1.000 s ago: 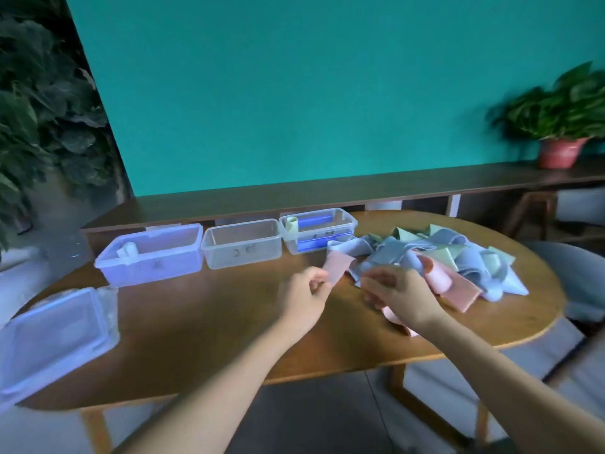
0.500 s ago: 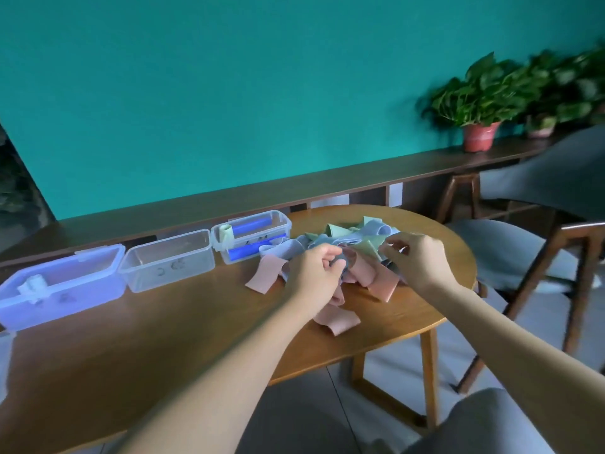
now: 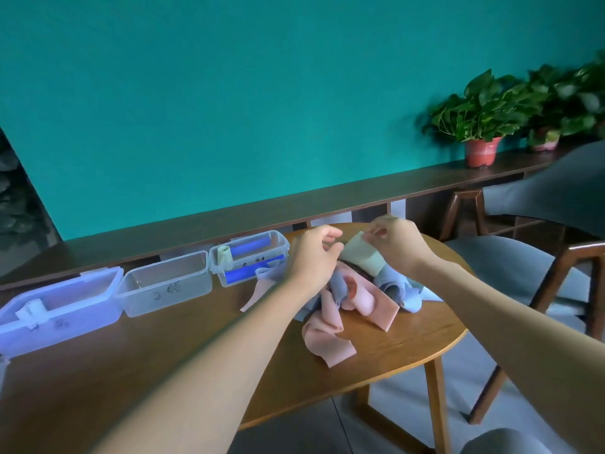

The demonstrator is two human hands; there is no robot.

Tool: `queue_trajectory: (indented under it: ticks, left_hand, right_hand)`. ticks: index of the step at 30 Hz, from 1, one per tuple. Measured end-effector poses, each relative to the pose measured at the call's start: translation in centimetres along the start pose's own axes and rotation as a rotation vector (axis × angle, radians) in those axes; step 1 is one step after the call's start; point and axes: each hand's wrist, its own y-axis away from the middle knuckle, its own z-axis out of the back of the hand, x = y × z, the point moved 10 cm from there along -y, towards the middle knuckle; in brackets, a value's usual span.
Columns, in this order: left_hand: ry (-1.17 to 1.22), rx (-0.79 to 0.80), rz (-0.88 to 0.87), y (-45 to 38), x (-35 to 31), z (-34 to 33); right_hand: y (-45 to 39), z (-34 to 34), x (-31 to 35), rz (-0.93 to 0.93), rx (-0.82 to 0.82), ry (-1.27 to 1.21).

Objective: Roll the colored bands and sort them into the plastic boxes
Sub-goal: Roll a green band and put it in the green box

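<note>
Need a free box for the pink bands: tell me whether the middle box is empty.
Empty. The middle box is open-topped, and only marks on its clear front wall show; no band inside.

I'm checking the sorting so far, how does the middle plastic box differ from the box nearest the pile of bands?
The middle box looks empty, while the box nearest the pile holds blue rolls and a pale green roll. The middle box has clear walls; the box nearest the pile shows a bluish rim. The middle box looks larger. Both are lidless, translucent, marked on the front, and stand in one row on the table.
</note>
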Motion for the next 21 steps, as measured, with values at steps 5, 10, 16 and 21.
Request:
queue_trajectory:
  ticks: [5,10,16,21]
  left_hand:
    - [0.053,-0.075,-0.039,-2.9,-3.1,3.2]
    - [0.167,-0.137,-0.024,-4.5,-5.0,6.5]
    - [0.447,-0.241,0.004,-5.2,-6.4,11.8]
    - [0.492,-0.36,-0.066,-3.7,-8.5,17.8]
  right_hand:
    - [-4.0,4.3,5.6,0.105,-0.096,-0.021]
    - [-6.4,7.8,11.6,0.243,-0.125,-0.023]
    - [-7.0,11.0,17.5,0.338,-0.152,-0.108]
    - [-6.3,12.5,21.4,0.335,-0.162,-0.278]
